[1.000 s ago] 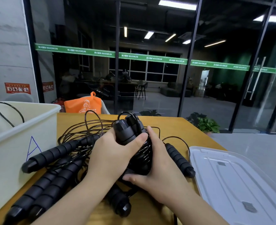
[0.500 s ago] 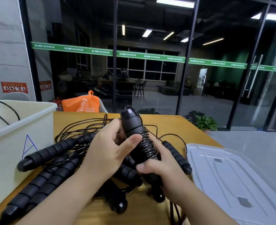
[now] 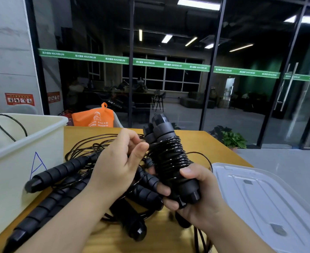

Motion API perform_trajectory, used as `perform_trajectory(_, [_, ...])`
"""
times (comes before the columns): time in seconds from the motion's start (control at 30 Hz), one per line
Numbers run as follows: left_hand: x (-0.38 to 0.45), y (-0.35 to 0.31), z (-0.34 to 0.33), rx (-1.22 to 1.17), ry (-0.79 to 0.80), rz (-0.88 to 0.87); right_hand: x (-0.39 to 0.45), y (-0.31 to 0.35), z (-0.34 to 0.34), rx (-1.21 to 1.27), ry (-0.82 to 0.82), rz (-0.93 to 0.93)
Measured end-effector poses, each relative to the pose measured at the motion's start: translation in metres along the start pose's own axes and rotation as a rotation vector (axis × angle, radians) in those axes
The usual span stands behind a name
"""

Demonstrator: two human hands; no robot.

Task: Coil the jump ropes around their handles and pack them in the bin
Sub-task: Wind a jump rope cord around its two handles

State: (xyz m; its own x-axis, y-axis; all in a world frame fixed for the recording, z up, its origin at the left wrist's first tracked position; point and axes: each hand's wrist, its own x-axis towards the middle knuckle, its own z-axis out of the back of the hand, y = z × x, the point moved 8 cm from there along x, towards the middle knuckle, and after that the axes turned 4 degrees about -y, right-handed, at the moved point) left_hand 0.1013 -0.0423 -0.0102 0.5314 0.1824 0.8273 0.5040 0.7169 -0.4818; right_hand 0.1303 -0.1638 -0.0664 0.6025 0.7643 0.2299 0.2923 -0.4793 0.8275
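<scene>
While the wrap is unfinished: the bundle needs firm support from below and steady tension on the free cord.
Right hand: fingers and thumb curled round the lower ends of the paired handles, held upright and slightly tilted above the tabletop.
Left hand: fingers curled, thumb tip close to the coils; it appears to pinch the free cord beside the bundle, though the cord inside the fingers is hidden.
Coiled cord: glossy black turns stacked closely round the middle of the handles, upper caps bare.
Loose end: 1 loop stands out to the right of the bundle, not yet laid down.
Advice, winding: judged best to lay each turn touching the last, without crossing, and to tuck the tail under a turn so it cannot spring off.
Risk: slack may let the stiff cord unwind.
Remaining ropes: several foam-grip handles and tangled cord lie on the tabletop, just beside the bin.
Bin: white, at left, 1 cord loop showing above its rim.
Lid: clear, lying flat at right.
</scene>
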Motion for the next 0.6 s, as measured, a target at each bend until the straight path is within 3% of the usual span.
perform_trajectory(0.2, [0.001,0.004,-0.005,0.072,0.087,0.013,0.000,-0.003,-0.002,0.055,0.052,-0.023])
perform_trajectory(0.4, [-0.003,0.010,-0.023,-0.223,0.222,0.177,-0.001,-0.006,0.005,0.070,-0.035,-0.056])
perform_trajectory(0.6, [-0.004,0.009,-0.010,-0.180,0.072,0.292,0.002,0.005,0.023,-0.085,-0.172,0.036])
